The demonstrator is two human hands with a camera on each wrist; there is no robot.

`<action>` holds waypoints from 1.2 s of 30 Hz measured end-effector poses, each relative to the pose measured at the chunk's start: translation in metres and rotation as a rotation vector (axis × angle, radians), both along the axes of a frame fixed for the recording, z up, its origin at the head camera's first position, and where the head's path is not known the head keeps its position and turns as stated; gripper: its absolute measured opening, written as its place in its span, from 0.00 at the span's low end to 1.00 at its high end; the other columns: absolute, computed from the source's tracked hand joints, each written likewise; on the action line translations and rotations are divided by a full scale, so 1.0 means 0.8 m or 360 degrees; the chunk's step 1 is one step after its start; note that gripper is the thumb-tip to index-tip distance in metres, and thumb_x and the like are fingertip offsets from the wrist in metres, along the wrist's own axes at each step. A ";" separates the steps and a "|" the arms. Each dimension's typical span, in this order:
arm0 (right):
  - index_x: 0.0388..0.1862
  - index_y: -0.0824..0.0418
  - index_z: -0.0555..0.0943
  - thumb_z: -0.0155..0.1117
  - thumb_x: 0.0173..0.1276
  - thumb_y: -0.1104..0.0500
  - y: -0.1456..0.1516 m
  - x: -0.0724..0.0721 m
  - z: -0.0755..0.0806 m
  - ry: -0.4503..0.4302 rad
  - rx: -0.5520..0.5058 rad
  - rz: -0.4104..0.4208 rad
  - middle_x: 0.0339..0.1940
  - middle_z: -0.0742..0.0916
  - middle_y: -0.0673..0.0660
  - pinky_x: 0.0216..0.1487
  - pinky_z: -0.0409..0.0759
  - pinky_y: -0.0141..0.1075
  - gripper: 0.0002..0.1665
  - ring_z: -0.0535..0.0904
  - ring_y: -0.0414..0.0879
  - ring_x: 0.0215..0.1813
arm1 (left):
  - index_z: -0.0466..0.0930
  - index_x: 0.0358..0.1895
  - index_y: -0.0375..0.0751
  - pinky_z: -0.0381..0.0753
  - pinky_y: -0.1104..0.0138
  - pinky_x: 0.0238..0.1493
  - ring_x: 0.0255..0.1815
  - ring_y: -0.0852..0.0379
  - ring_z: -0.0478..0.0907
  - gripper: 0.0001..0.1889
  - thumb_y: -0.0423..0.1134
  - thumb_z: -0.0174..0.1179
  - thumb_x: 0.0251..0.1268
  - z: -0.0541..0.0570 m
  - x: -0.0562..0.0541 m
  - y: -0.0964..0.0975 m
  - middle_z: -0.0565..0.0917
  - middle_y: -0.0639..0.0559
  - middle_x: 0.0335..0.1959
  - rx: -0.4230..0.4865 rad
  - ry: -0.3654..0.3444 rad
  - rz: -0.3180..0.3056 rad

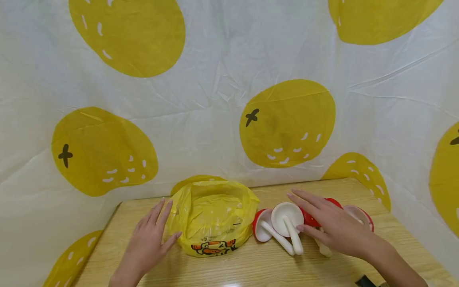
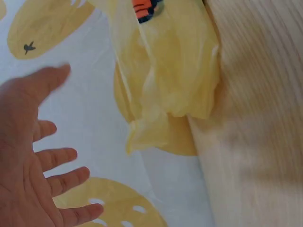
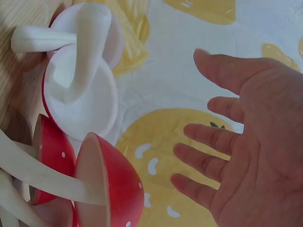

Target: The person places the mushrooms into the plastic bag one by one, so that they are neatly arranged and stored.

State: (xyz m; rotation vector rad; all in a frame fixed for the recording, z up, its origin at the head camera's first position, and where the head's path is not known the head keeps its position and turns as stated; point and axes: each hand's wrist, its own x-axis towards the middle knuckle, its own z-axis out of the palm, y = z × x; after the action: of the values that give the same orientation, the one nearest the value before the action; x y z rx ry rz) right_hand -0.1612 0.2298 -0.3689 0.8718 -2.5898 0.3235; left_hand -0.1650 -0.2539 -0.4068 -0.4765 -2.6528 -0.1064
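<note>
A yellow plastic bag stands on the table with its mouth spread wide and a cartoon print low on its front. Beside its left side is my left hand, fingers straight and spread; the left wrist view shows a gap between that hand and the bag. To the bag's right lie several toy mushrooms with red caps, white undersides and pale stems. Over them hovers my right hand, fingers extended, holding nothing. In the right wrist view, the mushrooms lie apart from this hand.
The light wood table meets a white cloth backdrop with yellow fruit prints behind and at the sides. A small dark object shows at the lower right, near the right forearm; its kind is unclear.
</note>
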 end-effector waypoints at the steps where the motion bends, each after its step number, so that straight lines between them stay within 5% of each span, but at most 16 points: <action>1: 0.80 0.45 0.63 0.74 0.64 0.43 0.000 0.001 0.001 -0.0009 -0.0020 0.0001 0.76 0.71 0.44 0.58 0.80 0.43 0.49 0.74 0.43 0.69 | 0.56 0.81 0.44 0.77 0.38 0.56 0.67 0.34 0.71 0.48 0.54 0.71 0.62 -0.001 -0.002 -0.003 0.64 0.37 0.76 0.0039 -0.0001 -0.0003; 11: 0.73 0.45 0.73 0.74 0.64 0.45 0.004 0.012 0.008 -0.0085 -0.0122 -0.0009 0.64 0.82 0.42 0.54 0.83 0.43 0.38 0.81 0.42 0.60 | 0.60 0.79 0.45 0.83 0.41 0.36 0.56 0.28 0.78 0.43 0.41 0.72 0.62 -0.006 -0.017 -0.021 0.77 0.30 0.62 0.0367 -0.0219 0.0047; 18: 0.71 0.49 0.75 0.62 0.70 0.36 0.010 0.017 0.008 -0.0522 -0.0211 0.0054 0.52 0.85 0.36 0.49 0.83 0.33 0.35 0.82 0.33 0.52 | 0.61 0.79 0.43 0.83 0.42 0.41 0.54 0.32 0.81 0.39 0.42 0.68 0.67 -0.018 -0.032 -0.036 0.78 0.29 0.60 0.0510 -0.0449 0.0063; 26: 0.65 0.50 0.78 0.65 0.73 0.44 0.018 0.018 -0.002 -0.0649 -0.0196 0.0149 0.48 0.82 0.34 0.46 0.83 0.33 0.25 0.79 0.30 0.46 | 0.65 0.76 0.44 0.82 0.43 0.51 0.59 0.31 0.78 0.33 0.39 0.66 0.70 -0.029 -0.045 -0.043 0.75 0.33 0.63 0.0804 -0.0679 -0.0044; 31: 0.66 0.54 0.78 0.65 0.73 0.45 0.014 0.015 -0.011 -0.0868 -0.0241 0.0161 0.47 0.83 0.38 0.45 0.84 0.34 0.26 0.79 0.31 0.46 | 0.66 0.76 0.46 0.77 0.38 0.57 0.62 0.33 0.76 0.32 0.42 0.64 0.71 -0.031 -0.051 -0.045 0.76 0.35 0.64 0.0902 -0.0774 -0.0004; 36: 0.64 0.57 0.80 0.68 0.70 0.48 0.009 0.014 -0.019 -0.0923 -0.0277 0.0130 0.44 0.83 0.39 0.41 0.82 0.31 0.27 0.76 0.30 0.41 | 0.66 0.76 0.45 0.77 0.39 0.57 0.63 0.36 0.76 0.32 0.43 0.64 0.71 -0.031 -0.058 -0.044 0.78 0.34 0.63 0.0916 -0.0792 0.0031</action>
State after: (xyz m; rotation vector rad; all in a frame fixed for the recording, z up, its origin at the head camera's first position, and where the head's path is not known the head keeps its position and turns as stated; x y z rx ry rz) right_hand -0.1504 0.2370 -0.3844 0.9258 -2.9790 0.9312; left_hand -0.2115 -0.2890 -0.4317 -0.2466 -2.9003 -1.0701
